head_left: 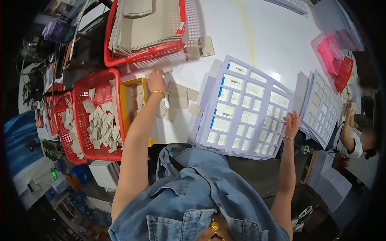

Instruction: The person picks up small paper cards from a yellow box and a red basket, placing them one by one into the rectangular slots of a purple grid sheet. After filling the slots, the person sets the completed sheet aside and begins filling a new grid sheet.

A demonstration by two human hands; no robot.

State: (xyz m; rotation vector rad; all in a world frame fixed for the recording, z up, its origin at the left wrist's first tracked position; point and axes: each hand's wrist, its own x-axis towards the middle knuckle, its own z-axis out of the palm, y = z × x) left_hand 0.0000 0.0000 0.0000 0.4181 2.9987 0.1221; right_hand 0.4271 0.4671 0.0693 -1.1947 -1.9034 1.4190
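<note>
My left hand (157,83), with a gold bangle at the wrist, is over the table beside a yellow box (149,112). Its fingers are closed at a small grey cardboard piece (165,70). More cardboard pieces (178,100) lie loose just right of that wrist, and some stand inside the box. A stack of pale lilac panels (237,104) with many rectangular windows lies in front of me. White and greenish inserts show in the windows, several with blue edges. My right hand (292,123) rests at the stack's right edge, fingers apart and slightly bent.
Red baskets (96,154) of small cardboard pieces stand at left. Another red basket (144,56) holds large sheets. Two small stacks (206,46) sit beside it. At right are more windowed panels (320,104), a pink basket (330,54) and another person (350,138).
</note>
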